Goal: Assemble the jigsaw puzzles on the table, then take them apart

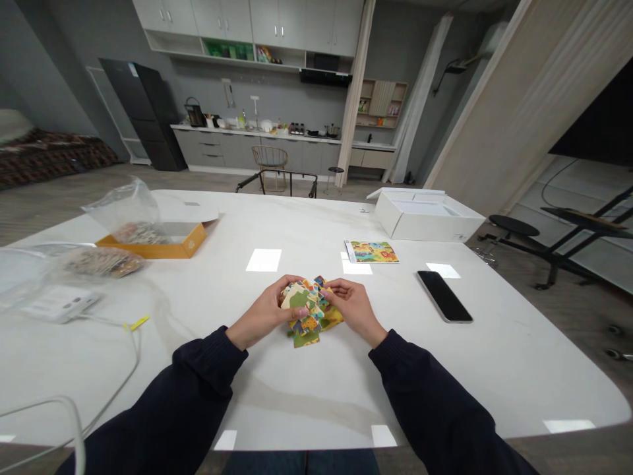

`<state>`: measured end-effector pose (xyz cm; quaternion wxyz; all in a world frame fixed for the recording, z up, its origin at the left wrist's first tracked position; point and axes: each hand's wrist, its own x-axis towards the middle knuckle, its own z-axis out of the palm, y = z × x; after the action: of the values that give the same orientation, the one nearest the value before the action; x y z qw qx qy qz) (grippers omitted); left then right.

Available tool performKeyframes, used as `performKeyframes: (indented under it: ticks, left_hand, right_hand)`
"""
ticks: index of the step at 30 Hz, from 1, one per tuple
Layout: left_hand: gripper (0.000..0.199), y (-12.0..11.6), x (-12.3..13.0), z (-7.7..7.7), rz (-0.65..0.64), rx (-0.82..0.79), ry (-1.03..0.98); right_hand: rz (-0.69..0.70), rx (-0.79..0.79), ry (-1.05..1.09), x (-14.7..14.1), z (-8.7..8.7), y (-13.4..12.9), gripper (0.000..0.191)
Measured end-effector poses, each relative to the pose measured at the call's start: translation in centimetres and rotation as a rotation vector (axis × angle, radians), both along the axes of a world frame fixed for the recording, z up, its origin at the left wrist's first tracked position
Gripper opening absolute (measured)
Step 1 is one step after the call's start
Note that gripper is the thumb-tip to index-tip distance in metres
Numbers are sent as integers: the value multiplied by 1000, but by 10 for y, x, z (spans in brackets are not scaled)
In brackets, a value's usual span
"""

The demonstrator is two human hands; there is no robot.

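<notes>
A white stone-look table (514,376) has a smooth, glossy top with soft grey veining and bright patches of reflected light. Near its centre, the cardboard puzzle pieces (307,315) show a matt printed paper face. Toward the right edge lies a smartphone (444,297) of glossy black glass with a polished metal rim. By the far right corner sits a smooth, matt white cardboard box (425,219). Near the far left corner, a crinkled, shiny clear plastic bag (121,210) rests against an orange cardboard box (192,243). The sleeves (208,363) are dark, matt knit cloth.
</notes>
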<state>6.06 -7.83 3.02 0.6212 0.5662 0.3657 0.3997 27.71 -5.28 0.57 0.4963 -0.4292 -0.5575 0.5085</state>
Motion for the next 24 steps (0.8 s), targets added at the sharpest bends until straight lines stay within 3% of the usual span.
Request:
performKeyframes:
  ticks: [4, 7, 9, 13, 17, 24]
  left_hand:
    - [60, -1, 2, 0, 31, -43, -88]
    - [64, 1, -5, 5, 64, -77, -102]
    - [62, 2, -15, 11, -16, -104, -52]
    - [56, -1, -31, 23, -284, -124, 212]
    - [67, -12, -25, 25, -318, -69, 421]
    - [60, -24, -3, 27, -174, 116, 514]
  right_hand:
    - [177, 41, -89, 14, 10, 3, 49]
    - [93, 162, -375, 55, 16, 12, 47]
    - [39, 219, -659, 86, 16, 17, 55]
    - [162, 180, -911, 118, 10, 19, 78]
    - [158, 225, -935, 111, 6, 17, 63]
    - [103, 128, -808, 105, 2, 17, 55]
